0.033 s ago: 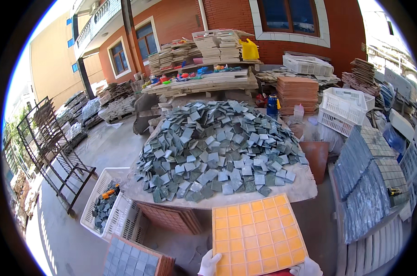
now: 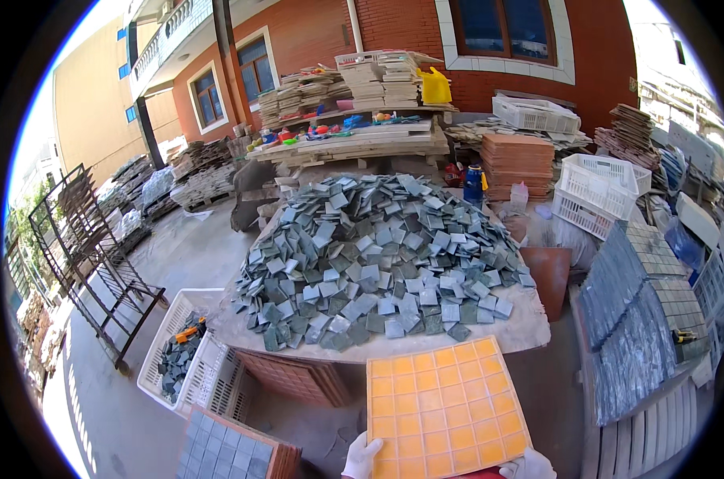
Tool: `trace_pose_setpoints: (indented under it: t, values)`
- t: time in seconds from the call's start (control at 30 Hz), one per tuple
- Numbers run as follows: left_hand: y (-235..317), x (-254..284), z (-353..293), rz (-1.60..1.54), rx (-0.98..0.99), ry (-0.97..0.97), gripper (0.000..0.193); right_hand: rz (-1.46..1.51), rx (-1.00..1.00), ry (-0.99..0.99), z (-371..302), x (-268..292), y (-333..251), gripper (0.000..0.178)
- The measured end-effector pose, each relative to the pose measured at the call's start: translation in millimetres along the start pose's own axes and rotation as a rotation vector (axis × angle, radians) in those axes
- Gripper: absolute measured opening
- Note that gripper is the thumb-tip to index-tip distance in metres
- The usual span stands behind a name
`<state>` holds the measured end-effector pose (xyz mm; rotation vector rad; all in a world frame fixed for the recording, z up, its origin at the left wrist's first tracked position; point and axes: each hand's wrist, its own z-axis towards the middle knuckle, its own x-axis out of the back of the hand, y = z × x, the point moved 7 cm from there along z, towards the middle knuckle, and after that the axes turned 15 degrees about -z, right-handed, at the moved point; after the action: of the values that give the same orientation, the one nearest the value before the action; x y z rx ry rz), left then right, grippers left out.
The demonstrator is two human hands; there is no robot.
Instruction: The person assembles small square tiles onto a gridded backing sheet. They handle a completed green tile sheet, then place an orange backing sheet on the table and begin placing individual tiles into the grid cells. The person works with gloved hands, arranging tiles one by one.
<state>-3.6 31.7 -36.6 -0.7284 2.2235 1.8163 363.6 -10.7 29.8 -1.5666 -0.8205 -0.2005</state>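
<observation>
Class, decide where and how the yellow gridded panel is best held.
By the two near corners, probably, from the near side: the yellow gridded panel is broad and flat, so wide-set holds should steady it; the left hand and right hand grip there.

The grid panel [image 2: 448, 407] is showing orange-yellow squares crossed by paler lines. Both hands [image 2: 362, 457] are wearing white. Loose tiles [image 2: 378, 275] are mixing blue-grey, pale grey and dark green; the counter [image 2: 525, 326] is showing off-white.
</observation>
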Motion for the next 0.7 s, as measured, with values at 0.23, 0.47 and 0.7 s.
trace_pose_setpoints:
  t: [0.23, 0.47, 0.7]
  values:
    - [26, 17, 32, 0.029, 0.038, 0.057, 0.044, 0.926, -0.642, -0.192, 31, -19, 20, 0.036]
    - [71, 18, 61, 0.666, -0.021, 0.096, 0.050, 1.177, -0.725, -0.699, 36, -22, 62, 0.044]
    - [177, 24, 176, 1.291, -0.681, 0.302, 0.081, 0.454, -0.496, -0.952, 135, 22, -32, 0.052]
